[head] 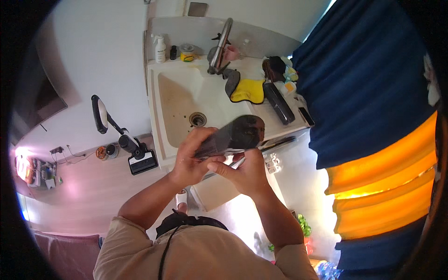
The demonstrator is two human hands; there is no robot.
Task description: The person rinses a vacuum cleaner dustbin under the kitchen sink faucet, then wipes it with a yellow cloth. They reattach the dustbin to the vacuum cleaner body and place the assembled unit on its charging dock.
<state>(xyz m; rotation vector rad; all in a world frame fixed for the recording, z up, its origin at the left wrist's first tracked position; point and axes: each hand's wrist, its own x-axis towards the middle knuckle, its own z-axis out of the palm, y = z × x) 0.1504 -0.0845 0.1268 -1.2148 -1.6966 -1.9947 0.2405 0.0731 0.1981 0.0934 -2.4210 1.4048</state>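
Both my hands hold a dark, glossy, see-through plastic container (232, 134) in front of the sink's near edge. My left hand (194, 155) wraps its left end, fingers over the top. At the right end, my right hand (245, 171) grips the underside and lower edge, with its thumb pointing left towards my left hand. Behind the container is the white sink basin (175, 101), with dark bits scattered around its metal drain (197, 119). A yellow and grey microfibre cloth (248, 91) drapes over the basin's right rim. Beside it, a long black part (279, 103) lies on the drainboard.
A metal faucet (221, 45) rises behind the basin. Along the back ledge stand a white spray bottle (160, 49) and a yellow-labelled jar (187, 52). A phone (306, 116) lies at the drainboard's right edge. An upright floor cleaner (131, 143) stands left of the sink.
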